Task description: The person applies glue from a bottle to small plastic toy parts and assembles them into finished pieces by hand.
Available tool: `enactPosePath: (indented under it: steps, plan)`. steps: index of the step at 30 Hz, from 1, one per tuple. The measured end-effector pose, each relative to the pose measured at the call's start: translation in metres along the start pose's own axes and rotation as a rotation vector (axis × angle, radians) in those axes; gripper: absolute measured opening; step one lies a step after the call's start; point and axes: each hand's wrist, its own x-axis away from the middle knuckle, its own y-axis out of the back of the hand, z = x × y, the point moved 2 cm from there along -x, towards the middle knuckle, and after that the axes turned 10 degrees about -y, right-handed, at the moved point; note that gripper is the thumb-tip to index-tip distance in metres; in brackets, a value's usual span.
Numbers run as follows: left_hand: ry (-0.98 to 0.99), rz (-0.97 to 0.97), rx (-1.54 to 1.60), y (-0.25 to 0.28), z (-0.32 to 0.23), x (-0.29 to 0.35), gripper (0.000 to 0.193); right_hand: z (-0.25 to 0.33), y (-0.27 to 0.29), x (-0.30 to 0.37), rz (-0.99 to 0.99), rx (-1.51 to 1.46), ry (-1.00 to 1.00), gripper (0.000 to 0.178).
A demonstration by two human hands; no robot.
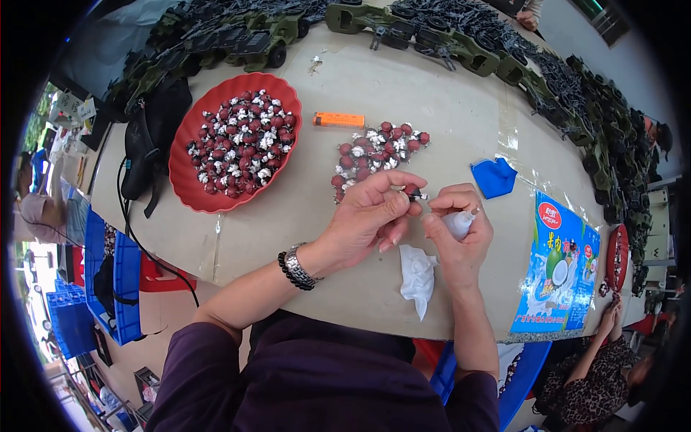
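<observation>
Between the thumb and fingers of my left hand [360,219] is a small dark-red and white ball-shaped ornament [412,192]. My right hand [463,248] is closed around a small white squeeze bottle [458,225], its fingertips close to the ornament. Just beyond my left hand lies a loose pile of the same red and white ornaments [381,147]. A scalloped red bowl [180,183] at the left holds many more of them. Below my hands a crumpled white tissue [417,277] rests on the table.
An orange box [338,119] lies beyond the pile, a blue cloth piece [494,178] at the right. Green toy vehicles [461,54] line the table's far edge. A blue printed sheet [551,288] covers the near right. A black bag [144,147] sits left; another person [594,374] works at right.
</observation>
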Motion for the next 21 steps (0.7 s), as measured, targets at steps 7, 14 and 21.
enactPosePath:
  steps: [7, 14, 21]
  plan:
    - [-0.006, 0.026, -0.02, 0.001, 0.006, -0.003, 0.035, 0.002, 0.001, -0.005, 0.052, 0.007, 0.108, 0.025]
    - [-0.049, -0.041, -0.005, 0.004, -0.002, -0.004, 0.037, 0.011, 0.012, -0.008, 0.107, 0.143, 0.171, 0.028]
    - [-0.098, -0.093, 0.012, 0.008, -0.011, -0.004, 0.037, 0.011, 0.007, 0.001, -0.032, 0.008, -0.056, 0.037]
